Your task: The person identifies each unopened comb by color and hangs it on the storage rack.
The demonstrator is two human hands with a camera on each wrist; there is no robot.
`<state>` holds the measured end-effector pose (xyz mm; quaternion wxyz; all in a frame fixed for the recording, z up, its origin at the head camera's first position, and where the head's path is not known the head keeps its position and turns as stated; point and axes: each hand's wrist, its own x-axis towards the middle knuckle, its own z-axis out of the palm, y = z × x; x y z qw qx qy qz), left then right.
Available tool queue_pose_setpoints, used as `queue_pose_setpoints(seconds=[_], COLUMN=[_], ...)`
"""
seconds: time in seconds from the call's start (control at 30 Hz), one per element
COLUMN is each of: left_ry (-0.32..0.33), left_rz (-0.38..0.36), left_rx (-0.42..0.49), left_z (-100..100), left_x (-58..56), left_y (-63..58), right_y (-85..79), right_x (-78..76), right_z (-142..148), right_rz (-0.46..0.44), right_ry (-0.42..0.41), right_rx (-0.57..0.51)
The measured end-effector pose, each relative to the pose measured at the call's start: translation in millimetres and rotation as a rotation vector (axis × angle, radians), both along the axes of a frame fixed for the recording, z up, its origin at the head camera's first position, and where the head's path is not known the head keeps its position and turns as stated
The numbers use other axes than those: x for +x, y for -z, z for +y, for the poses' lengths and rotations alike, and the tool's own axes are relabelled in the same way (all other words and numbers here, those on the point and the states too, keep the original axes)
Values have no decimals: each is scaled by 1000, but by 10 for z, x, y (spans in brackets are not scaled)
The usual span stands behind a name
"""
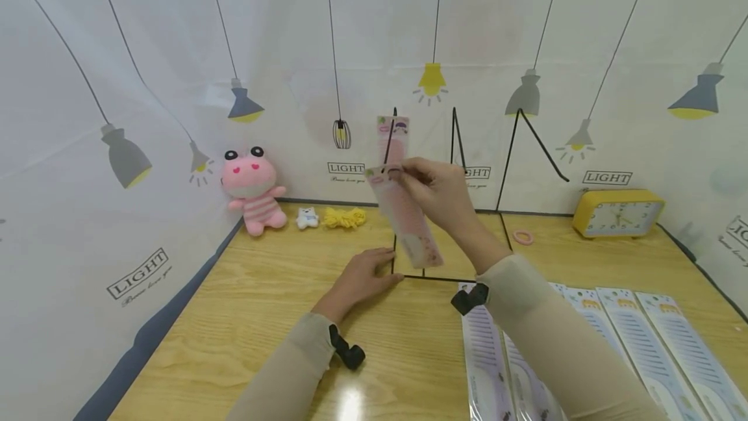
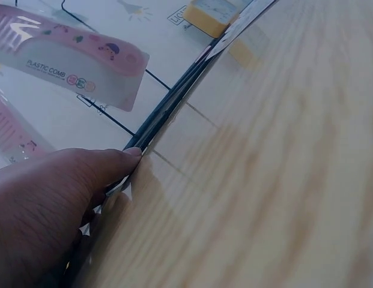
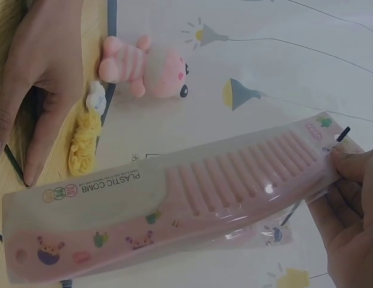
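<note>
My right hand (image 1: 438,190) pinches the top end of a pink plastic comb (image 1: 411,223) in a clear package. In the right wrist view, the tip of a black hook (image 3: 343,133) pokes out at that end, beside my fingertips. Behind it, another packaged pink comb (image 1: 400,147) hangs on the same hook of a black wire rack (image 1: 444,279). Low on the table, my left hand (image 1: 362,278) rests with fingers extended, at the left corner of the rack's base. Its thumb and fingers lie on either side of the wire.
Several packaged purple and blue combs (image 1: 666,343) lie at the front right. A yellow clock (image 1: 619,214) and a pink ring (image 1: 523,237) are at the back right. A pink plush toy (image 1: 254,190), small white bear (image 1: 306,217) and yellow yarn bundle (image 1: 343,217) line the back left.
</note>
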<state>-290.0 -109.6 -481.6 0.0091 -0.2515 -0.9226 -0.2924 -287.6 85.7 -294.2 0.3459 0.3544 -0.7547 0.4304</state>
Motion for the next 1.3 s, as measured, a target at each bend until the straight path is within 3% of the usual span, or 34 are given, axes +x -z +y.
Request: queue_pose_setpoints(seconds=[0.47,0.83,1.3], left_ry=[21,5,-15], left_rz=[-4,-39,-14], left_rx=[32,23,26], left_z=[-10,9,7], left_x=[-17,-15,-27], left_y=[12,-37,-1], right_y=[48,58,62], right_x=[-161,-412,-761], right_z=[-23,-74,-115], right_rz=[-140,-149,-173], right_ry=[43,111,194], right_rx=[-56,-108,-160])
